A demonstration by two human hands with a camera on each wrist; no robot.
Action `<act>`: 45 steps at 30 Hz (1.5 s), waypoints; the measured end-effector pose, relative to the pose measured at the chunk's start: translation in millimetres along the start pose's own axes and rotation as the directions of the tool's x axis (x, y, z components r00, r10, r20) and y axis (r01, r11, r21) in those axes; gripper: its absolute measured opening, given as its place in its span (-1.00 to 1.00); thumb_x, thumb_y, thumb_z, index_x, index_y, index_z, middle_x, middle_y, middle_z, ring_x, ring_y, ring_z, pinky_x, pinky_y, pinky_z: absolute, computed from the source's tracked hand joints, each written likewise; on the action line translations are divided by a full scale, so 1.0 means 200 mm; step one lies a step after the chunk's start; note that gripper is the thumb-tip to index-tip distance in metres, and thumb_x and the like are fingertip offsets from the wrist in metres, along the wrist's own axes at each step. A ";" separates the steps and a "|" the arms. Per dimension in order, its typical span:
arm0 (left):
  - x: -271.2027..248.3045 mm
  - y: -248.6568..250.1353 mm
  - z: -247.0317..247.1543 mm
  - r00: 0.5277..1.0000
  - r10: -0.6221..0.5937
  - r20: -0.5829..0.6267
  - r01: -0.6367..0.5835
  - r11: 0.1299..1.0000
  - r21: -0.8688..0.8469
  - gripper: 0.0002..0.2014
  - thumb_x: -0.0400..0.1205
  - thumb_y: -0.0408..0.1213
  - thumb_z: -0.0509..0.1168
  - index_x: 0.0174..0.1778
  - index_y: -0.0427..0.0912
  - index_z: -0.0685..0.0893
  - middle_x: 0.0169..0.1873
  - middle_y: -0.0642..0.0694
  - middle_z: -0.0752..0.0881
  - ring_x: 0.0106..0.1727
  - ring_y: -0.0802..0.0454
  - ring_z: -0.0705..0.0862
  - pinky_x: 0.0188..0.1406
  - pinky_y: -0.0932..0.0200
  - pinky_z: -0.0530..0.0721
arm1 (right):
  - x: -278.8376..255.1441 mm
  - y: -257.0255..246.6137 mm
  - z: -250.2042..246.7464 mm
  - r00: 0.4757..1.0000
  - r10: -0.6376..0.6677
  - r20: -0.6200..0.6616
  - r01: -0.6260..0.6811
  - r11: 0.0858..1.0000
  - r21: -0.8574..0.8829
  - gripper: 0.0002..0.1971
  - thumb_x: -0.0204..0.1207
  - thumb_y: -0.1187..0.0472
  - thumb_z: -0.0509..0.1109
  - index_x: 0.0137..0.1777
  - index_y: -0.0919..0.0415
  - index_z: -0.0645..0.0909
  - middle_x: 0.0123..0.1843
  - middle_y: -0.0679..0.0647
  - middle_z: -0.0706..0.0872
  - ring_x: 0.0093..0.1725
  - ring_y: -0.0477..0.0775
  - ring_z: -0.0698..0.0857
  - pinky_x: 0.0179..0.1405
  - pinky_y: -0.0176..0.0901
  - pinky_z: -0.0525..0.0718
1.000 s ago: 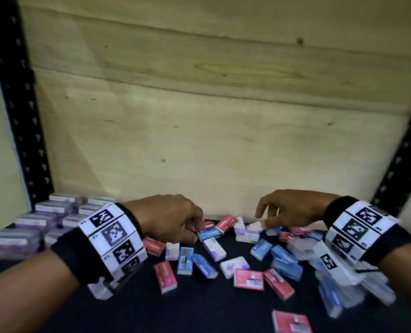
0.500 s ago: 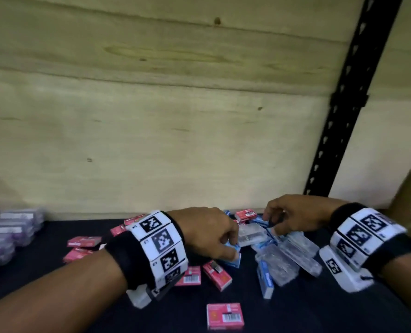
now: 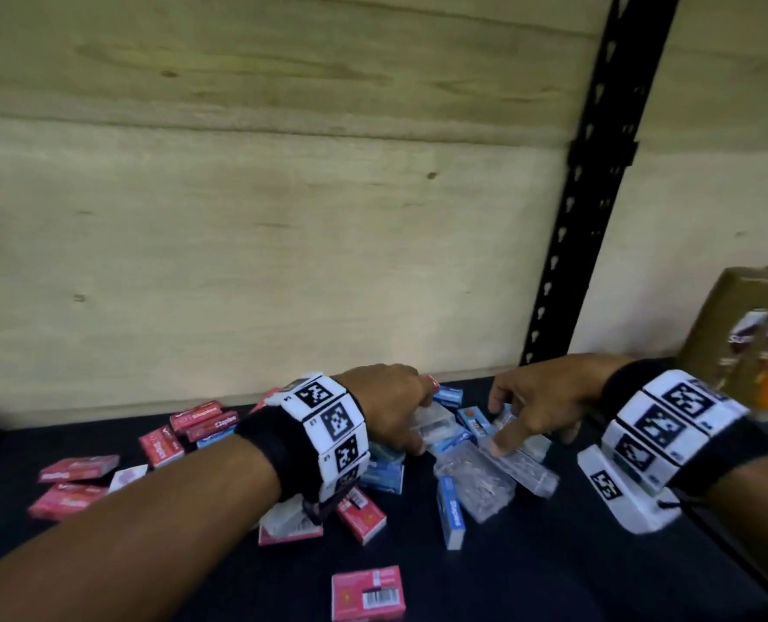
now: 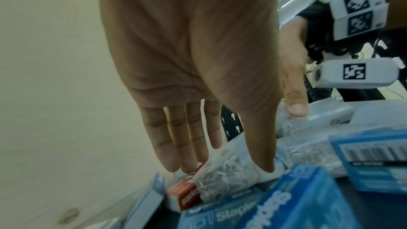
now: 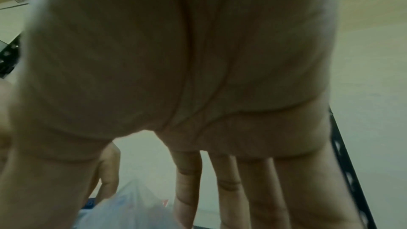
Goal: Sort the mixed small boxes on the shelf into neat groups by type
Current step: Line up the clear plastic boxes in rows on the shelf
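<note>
Small boxes lie mixed on the dark shelf (image 3: 552,576): red staples boxes (image 3: 202,417), blue staples boxes (image 3: 449,514) and clear plastic boxes of metal clips (image 3: 476,487). My left hand (image 3: 422,424) pinches one clear box (image 3: 434,426) between thumb and fingers. In the left wrist view that hand (image 4: 224,168) has its fingers behind the clear box (image 4: 222,175) and its thumb in front. My right hand (image 3: 501,428) grips another clear box (image 3: 523,466), with the thumb on top. The right wrist view shows its fingers (image 5: 187,189) pointing down over that box (image 5: 132,212).
A plywood back wall (image 3: 283,217) closes the shelf. A black perforated upright (image 3: 597,172) stands at the right rear, and a brown carton (image 3: 745,338) stands beyond it. One red box (image 3: 368,592) lies near the front edge. More red boxes (image 3: 77,469) lie at the left.
The view has swung right and the purple stacks on the left are out of sight. Both hands have moved onto the clear boxes, and each now holds one.
</note>
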State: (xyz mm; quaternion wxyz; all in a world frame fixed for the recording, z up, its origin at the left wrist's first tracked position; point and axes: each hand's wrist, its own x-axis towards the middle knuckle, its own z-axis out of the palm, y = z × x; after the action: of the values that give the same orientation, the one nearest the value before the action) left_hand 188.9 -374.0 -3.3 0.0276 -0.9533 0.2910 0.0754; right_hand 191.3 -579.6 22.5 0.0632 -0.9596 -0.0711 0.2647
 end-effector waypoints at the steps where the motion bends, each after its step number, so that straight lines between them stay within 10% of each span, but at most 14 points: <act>1: 0.01 0.00 0.00 1.000 -0.010 0.014 0.010 1.000 -0.005 -0.42 0.49 0.07 0.49 0.37 -0.07 0.51 0.23 -0.09 0.60 0.17 -0.09 0.61 0.08 0.03 0.62 | 0.00 0.00 0.01 1.000 0.011 0.010 -0.011 1.000 0.023 -0.35 0.35 -0.20 0.63 0.35 -0.02 0.47 0.21 0.07 0.64 -0.07 0.05 0.73 -0.09 -0.09 0.83; 11: 0.01 -0.01 -0.04 0.999 -0.024 -0.045 0.023 0.999 -0.039 -0.64 0.57 -0.11 0.40 0.25 -0.14 0.65 0.09 -0.16 0.69 -0.04 -0.11 0.66 -0.10 0.10 0.64 | 0.03 0.05 0.01 0.999 -0.037 -0.015 0.039 0.983 0.180 -0.59 0.42 0.03 0.62 0.21 -0.03 0.58 0.06 0.00 0.60 0.06 0.13 0.76 -0.15 -0.17 0.81; 21: -0.20 -0.21 -0.15 0.996 -0.051 -0.079 0.035 0.981 -0.193 -0.62 0.74 -0.19 0.17 0.49 -0.08 0.49 0.33 -0.05 0.64 0.23 0.01 0.63 0.17 0.22 0.54 | -0.04 -0.08 -0.13 0.969 -0.182 -0.168 0.214 0.956 0.201 -0.74 0.62 0.17 0.42 0.27 -0.01 0.56 0.10 0.10 0.81 0.00 0.07 0.84 -0.03 -0.09 0.83; 32: -0.84 -0.55 -0.18 0.973 -0.229 -0.014 0.224 0.962 -0.157 -0.64 0.75 -0.18 0.14 0.48 0.00 0.50 0.33 0.06 0.63 0.21 0.11 0.59 0.17 0.26 0.49 | -0.01 -0.67 -0.09 0.895 -0.416 -0.161 0.437 0.890 0.131 -0.80 0.60 0.24 0.39 0.19 0.22 0.54 -0.07 0.07 0.85 -0.22 -0.02 0.85 -0.16 -0.09 0.79; 37: -1.18 -0.69 -0.15 0.933 -0.359 0.007 0.354 0.919 -0.175 -0.66 0.75 -0.19 0.16 0.46 -0.02 0.51 0.33 0.06 0.64 0.21 0.13 0.61 0.22 0.22 0.54 | -0.02 -1.04 -0.03 0.835 -0.537 -0.123 0.543 0.839 0.028 -0.82 0.63 0.16 0.38 0.18 0.14 0.56 0.03 0.09 0.82 0.02 0.17 0.83 0.05 0.07 0.79; 41: -1.42 -0.77 -0.12 0.891 -0.451 0.047 0.449 0.865 -0.224 -0.67 0.74 -0.22 0.16 0.44 -0.02 0.51 0.24 0.15 0.64 -0.17 0.52 0.64 -0.05 0.50 0.54 | -0.02 -1.30 0.04 0.776 -0.621 -0.107 0.611 0.783 -0.112 -0.70 0.51 -0.04 0.40 0.18 0.04 0.56 0.10 0.05 0.76 0.07 0.10 0.76 0.15 0.07 0.73; 45: -1.66 -0.85 -0.07 0.838 -0.540 0.080 0.542 0.808 -0.229 -0.67 0.71 -0.18 0.18 0.41 0.09 0.52 0.22 0.17 0.66 0.12 0.19 0.68 0.23 0.16 0.61 | -0.03 -1.55 0.13 0.713 -0.699 -0.060 0.682 0.711 -0.172 -0.73 0.56 0.00 0.44 0.21 -0.02 0.55 0.05 -0.12 0.70 -0.07 -0.13 0.65 -0.11 -0.25 0.58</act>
State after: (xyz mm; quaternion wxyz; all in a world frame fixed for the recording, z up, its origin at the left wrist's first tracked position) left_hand 14.9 -51.3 64.9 -0.0669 -0.9923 -0.0038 0.1046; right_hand 141.4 -274.2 52.0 0.0958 -0.8794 -0.4388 0.1580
